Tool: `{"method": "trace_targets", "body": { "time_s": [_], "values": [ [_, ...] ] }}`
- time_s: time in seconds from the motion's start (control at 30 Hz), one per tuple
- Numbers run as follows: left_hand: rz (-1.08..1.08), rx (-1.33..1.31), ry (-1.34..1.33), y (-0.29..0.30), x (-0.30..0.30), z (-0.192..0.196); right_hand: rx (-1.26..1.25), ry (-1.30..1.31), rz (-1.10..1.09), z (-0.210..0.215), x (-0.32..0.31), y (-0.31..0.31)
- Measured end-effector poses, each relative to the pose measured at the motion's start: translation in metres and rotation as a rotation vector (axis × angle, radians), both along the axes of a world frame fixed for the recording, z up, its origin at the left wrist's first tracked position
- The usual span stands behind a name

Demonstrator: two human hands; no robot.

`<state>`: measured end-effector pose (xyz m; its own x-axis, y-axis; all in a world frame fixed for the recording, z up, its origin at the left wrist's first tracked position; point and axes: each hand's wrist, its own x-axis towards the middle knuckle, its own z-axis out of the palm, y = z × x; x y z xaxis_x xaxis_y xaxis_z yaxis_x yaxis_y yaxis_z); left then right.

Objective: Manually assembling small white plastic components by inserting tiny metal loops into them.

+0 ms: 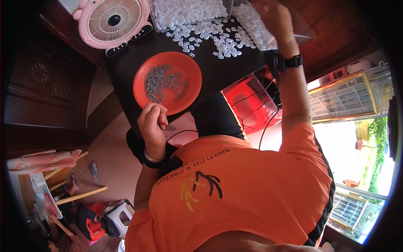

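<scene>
My left hand [153, 127] is closed, its fingers curled at the near rim of an orange-red plate [191, 67]. What those fingers hold, if anything, is hidden. On the plate lies a heap of thin grey metal pins [157, 82], too small to tell if they are screws or nails. At the upper right my right hand [276, 21] reaches over a clear plastic bag [256, 27] full of small white oval pieces with holes. Its fingers are blurred near the picture's edge. Loose white pieces [226, 44] are scattered between the bag and a clear container [189, 12] heaped with more.
A pink animal-shaped fan [113, 21] stands at the table's far left. Below the dark table [124, 69], a red container [247, 105] sits beside hanging black cables [268, 115]. Another person's arm [63, 227] shows at the lower left, near a wooden pole [82, 195].
</scene>
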<state>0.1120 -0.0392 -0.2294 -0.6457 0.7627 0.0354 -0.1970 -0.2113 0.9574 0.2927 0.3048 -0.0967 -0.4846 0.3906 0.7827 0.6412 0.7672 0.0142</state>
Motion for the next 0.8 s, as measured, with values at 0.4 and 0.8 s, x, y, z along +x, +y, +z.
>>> {"method": "trace_targets", "body": {
  "time_s": [0.4,0.8],
  "values": [
    [-0.033,-0.023,0.027,-0.003,-0.005,-0.001,-0.526,-0.545,0.391,-0.132,-0.120,0.011],
    [-0.032,-0.020,0.027,-0.008,-0.010,0.001,-0.711,-0.243,0.469,-0.103,-0.108,-0.016]
  ]
}}
